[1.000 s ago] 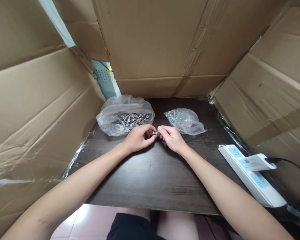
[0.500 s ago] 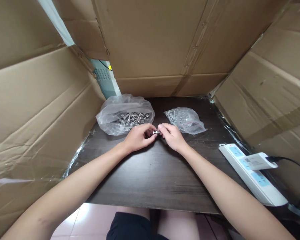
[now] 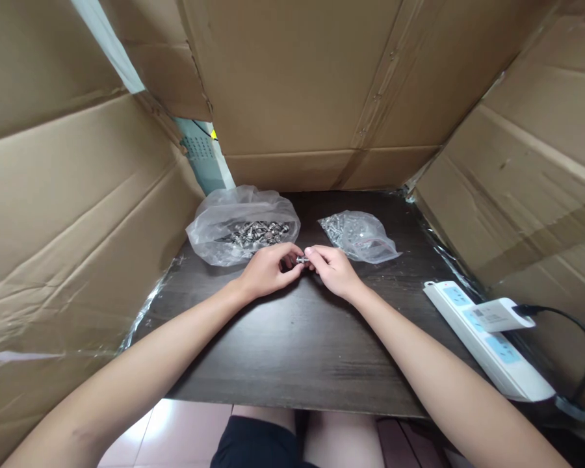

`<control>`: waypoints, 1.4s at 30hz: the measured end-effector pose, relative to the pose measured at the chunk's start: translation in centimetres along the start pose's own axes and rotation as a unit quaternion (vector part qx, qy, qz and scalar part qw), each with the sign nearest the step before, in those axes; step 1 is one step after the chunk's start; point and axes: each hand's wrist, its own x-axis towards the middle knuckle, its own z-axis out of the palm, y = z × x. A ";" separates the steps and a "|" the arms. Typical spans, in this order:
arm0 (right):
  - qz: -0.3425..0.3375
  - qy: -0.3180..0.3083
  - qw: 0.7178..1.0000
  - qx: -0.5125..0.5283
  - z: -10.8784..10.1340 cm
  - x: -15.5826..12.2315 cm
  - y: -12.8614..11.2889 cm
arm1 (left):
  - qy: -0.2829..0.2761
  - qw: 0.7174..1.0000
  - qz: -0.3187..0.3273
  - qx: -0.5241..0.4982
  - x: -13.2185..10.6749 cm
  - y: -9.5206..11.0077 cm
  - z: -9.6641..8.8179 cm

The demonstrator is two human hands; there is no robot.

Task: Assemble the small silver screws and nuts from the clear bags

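Between my two hands is a small shiny metal fastener (image 3: 301, 259) that looks like a screw; its exact kind is too small to make out. The fingers of my left hand (image 3: 270, 268) curl round its left end. My right hand (image 3: 335, 268) pinches the other end between thumb and fingers. Just behind my left hand lies an open clear plastic bag (image 3: 209, 237) with a heap of metal fasteners (image 3: 260, 234) inside. A smaller clear bag (image 3: 365, 244) of silvery screws (image 3: 338, 227) rests beyond my right hand.
A white power strip (image 3: 492, 351) with a white plug-in adapter (image 3: 500, 315) and black cable lies along the table's right side. Cardboard walls (image 3: 312, 84) enclose the dark wooden table (image 3: 283, 351) at left, back and right. The table's front edge is near my legs.
Both hands stay together on the fastener, with my right fingers shifted slightly on it. The whole view has moved a little; the bags lie as before.
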 end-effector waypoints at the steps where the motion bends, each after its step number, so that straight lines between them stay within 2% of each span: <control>1: -0.002 -0.001 1.000 -0.001 0.0 0.0 0.0 | 0.000 1.000 -0.001 -0.001 0.0 0.0 0.0; 6: 0.009 -0.004 1.000 -0.005 0.0 0.0 0.1 | -0.005 1.000 -0.002 -0.001 0.0 0.0 0.0; 12: -0.003 0.036 0.999 -0.016 -0.2 0.2 -0.2 | -0.005 1.000 -0.010 0.005 0.0 -0.1 0.0; 29: 0.006 -0.003 1.000 0.015 -0.1 0.1 -0.3 | -0.005 1.000 -0.005 -0.002 0.0 0.1 0.0; 36: 0.003 0.036 0.999 0.003 -0.1 0.2 -0.2 | -0.005 1.000 -0.011 0.005 0.1 0.0 0.0; 42: -0.010 0.031 0.999 0.003 -0.2 0.3 -0.2 | -0.005 1.000 -0.006 0.006 0.0 0.0 -0.1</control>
